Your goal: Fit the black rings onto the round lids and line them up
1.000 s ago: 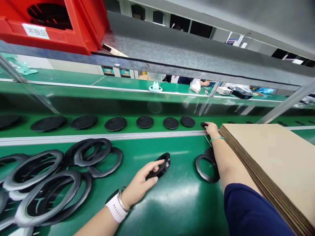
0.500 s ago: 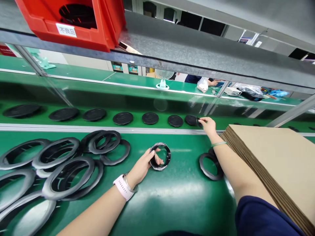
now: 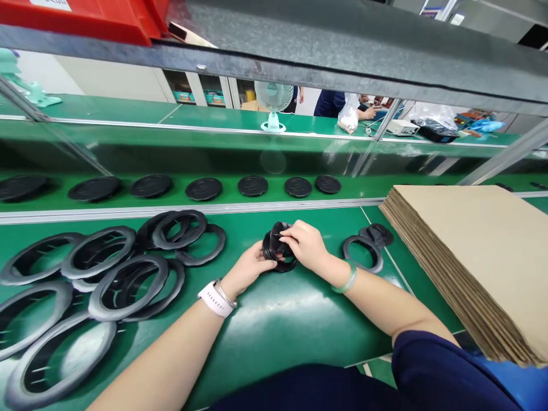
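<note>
Looking along the green bench (image 3: 299, 334), I see several black rings (image 3: 97, 308) partly overlapping at far left; then the left hand (image 3: 248, 266) gripping a single black ring (image 3: 269, 249) mid-bench, the right hand (image 3: 309, 245) pinching a dark piece (image 3: 277, 230) at its opening; farther right, another ring (image 3: 377, 264) lies near stacked cardboard (image 3: 483, 245).

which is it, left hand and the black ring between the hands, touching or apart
Touching. The head view shows the left hand at the left side of the black ring, its thumb against the near side with no visible gap.
</note>
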`<state>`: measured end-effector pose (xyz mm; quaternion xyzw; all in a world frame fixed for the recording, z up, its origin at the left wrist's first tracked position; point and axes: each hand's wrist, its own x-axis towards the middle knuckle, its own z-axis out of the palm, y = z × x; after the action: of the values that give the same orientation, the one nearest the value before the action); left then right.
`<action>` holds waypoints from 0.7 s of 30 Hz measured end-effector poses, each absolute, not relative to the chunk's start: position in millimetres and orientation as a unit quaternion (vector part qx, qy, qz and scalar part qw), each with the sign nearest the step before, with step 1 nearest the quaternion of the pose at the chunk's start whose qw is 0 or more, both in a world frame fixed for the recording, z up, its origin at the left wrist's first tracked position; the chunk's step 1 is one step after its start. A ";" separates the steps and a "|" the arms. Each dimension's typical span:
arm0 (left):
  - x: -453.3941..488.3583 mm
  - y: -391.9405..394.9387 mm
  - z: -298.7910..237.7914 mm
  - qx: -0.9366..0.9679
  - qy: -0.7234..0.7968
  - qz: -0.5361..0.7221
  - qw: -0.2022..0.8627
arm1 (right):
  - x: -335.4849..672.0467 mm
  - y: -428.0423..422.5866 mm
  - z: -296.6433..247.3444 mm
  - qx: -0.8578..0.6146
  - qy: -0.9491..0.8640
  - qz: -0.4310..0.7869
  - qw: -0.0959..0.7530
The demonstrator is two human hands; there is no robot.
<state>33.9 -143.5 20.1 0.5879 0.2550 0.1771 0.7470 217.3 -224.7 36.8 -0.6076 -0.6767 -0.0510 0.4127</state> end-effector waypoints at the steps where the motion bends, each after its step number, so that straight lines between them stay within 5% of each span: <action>1: 33.0 -143.7 22.0 0.596 0.262 0.165 0.741 | 218.1 -224.2 31.7 -0.603 -0.687 -0.062 0.401; 21: 35.2 -149.2 10.4 0.621 0.313 0.206 0.688 | 221.5 -230.1 24.9 -0.538 -0.769 -0.107 0.328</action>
<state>35.2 -149.2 10.4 0.6214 0.3132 0.2059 0.6880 221.5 -230.1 24.9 -0.5384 -0.7689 -0.1070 0.3278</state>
